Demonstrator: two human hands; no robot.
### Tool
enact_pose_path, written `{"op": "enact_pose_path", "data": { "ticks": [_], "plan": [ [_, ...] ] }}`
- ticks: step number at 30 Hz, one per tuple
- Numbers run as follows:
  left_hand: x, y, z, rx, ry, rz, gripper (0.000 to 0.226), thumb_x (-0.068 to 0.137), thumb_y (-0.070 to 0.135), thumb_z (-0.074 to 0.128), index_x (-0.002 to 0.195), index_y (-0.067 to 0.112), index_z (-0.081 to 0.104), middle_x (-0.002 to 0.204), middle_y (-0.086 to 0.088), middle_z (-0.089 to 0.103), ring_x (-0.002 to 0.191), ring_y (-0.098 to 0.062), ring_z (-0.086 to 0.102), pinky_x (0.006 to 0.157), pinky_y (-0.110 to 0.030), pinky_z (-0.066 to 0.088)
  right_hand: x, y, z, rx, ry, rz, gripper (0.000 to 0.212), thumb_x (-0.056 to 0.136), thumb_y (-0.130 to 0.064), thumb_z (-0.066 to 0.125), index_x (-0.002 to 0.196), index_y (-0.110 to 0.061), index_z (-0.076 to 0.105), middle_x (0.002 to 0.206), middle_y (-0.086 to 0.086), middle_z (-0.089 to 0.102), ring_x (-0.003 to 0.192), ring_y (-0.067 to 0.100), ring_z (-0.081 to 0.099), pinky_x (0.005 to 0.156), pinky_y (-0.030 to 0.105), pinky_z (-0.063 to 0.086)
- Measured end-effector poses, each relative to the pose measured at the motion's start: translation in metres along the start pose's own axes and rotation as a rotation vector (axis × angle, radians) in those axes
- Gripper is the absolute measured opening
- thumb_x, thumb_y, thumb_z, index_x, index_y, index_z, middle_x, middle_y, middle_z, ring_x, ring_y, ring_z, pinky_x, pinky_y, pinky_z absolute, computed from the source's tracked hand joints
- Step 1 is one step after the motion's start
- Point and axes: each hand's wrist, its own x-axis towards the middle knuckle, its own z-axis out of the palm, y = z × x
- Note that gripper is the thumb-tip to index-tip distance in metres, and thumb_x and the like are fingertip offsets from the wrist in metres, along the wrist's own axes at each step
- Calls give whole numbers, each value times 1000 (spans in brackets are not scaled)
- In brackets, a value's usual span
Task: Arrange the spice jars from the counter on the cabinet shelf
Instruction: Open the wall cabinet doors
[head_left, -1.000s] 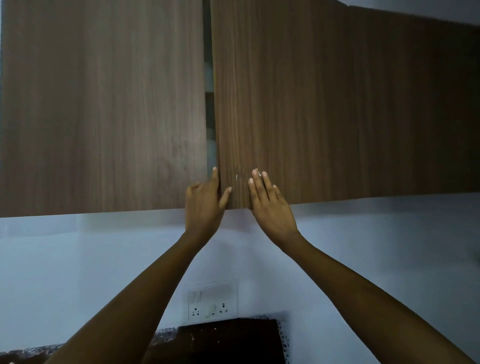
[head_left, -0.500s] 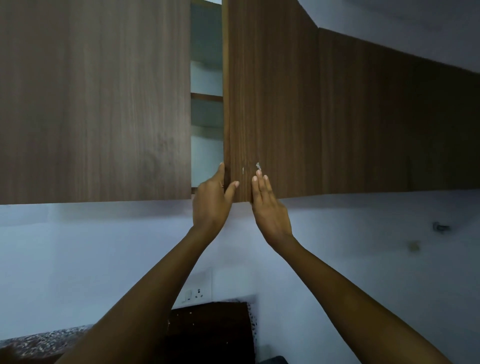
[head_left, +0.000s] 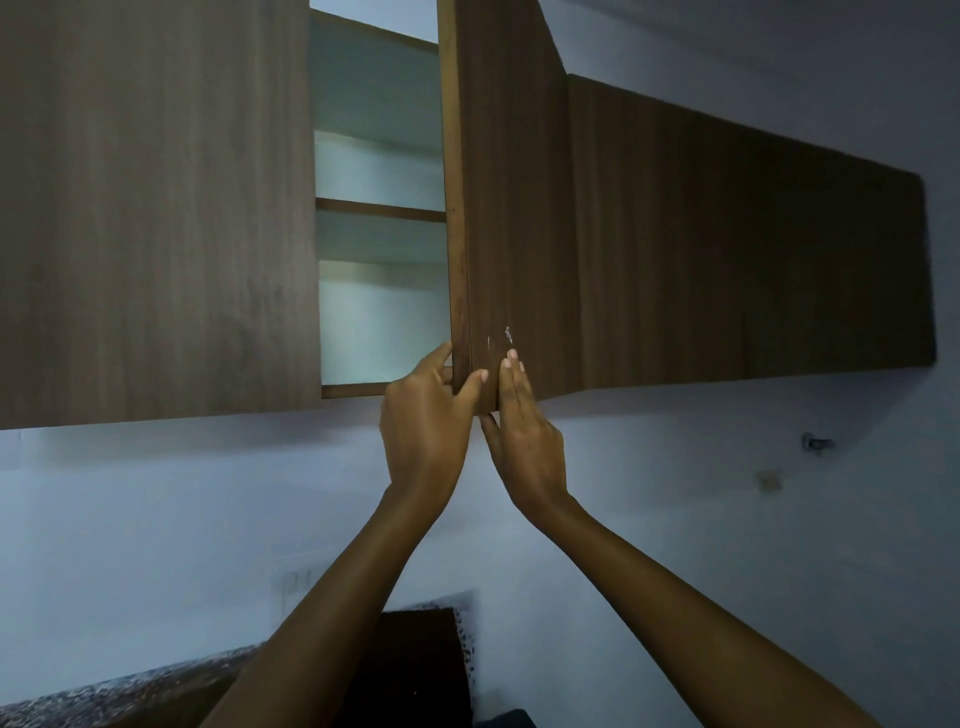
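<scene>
1. Your left hand grips the free edge of the cabinet door near its bottom corner. The fingers hook behind the edge and the thumb lies on the front face.
2. Your right hand lies flat on the door's front just beside the left, fingers straight, grasping nothing.
3. The door stands partly swung out, while the neighbouring left door is closed.
4. Through the gap you see the shelf and the cabinet floor beneath it. No jar stands on the parts that show.
5. The spice jars are not in view. Only a strip of speckled worktop shows at the lower left, and no jar is visible on it.
6. Judging by this, you are at the very first step, getting the cabinet open, and no jar has been placed that you can see.
7. What is left is nearly everything: swing the door wide, go down to the worktop for the jars, and set them on the shelf.
</scene>
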Motion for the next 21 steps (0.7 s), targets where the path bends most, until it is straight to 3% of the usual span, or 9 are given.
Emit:
{"op": "enact_pose_path", "data": {
  "ticks": [5, 9, 15, 17, 19, 21],
  "plan": [
    [-21, 30, 17, -83, 61, 23, 44, 82, 23, 72, 124, 13, 61, 104, 1, 71, 90, -12, 69, 79, -17, 49, -7, 17, -27, 95, 74, -36, 60, 83, -13, 68, 133, 7, 42, 139, 23, 45, 121, 37, 52, 78, 43, 58],
    [-39, 61, 42, -126, 71, 73, 43, 80, 22, 74, 121, 14, 63, 92, 17, 60, 81, 5, 58, 67, 5, 39, -14, 40, -55, 194, 102, -12, 58, 89, -14, 59, 138, 3, 34, 141, 21, 42, 119, 36, 55, 87, 44, 55],
    [-68, 107, 90, -170, 82, 125, 43, 80, 22, 73, 121, 13, 63, 110, -1, 70, 96, -10, 66, 80, -8, 44, -24, 87, -96, 336, 97, 117, 51, 95, -27, 47, 138, 0, 40, 130, 16, 57, 104, 28, 64, 84, 34, 55],
    [-77, 120, 106, -179, 88, 123, 43, 81, 22, 72, 122, 11, 62, 112, -2, 69, 97, -7, 64, 82, -12, 46, -27, 104, -103, 321, 76, 135, 51, 93, -27, 49, 137, -1, 42, 127, 12, 60, 100, 22, 66, 85, 22, 53],
    [-83, 130, 121, -168, 102, 133, 44, 81, 23, 72, 122, 11, 62, 112, -2, 69, 96, -6, 63, 83, -15, 47, -29, 119, -108, 295, 39, 180, 46, 93, -23, 53, 134, -3, 46, 123, 8, 62, 102, 16, 64, 86, 3, 42],
    [-88, 141, 136, -173, 100, 117, 43, 81, 24, 72, 122, 11, 62, 112, -4, 69, 97, -13, 67, 86, -23, 52, -30, 134, -112, 425, 17, 272, 37, 96, -18, 50, 131, -6, 49, 118, 5, 65, 102, 8, 63, 88, 5, 44]
  ]
}}
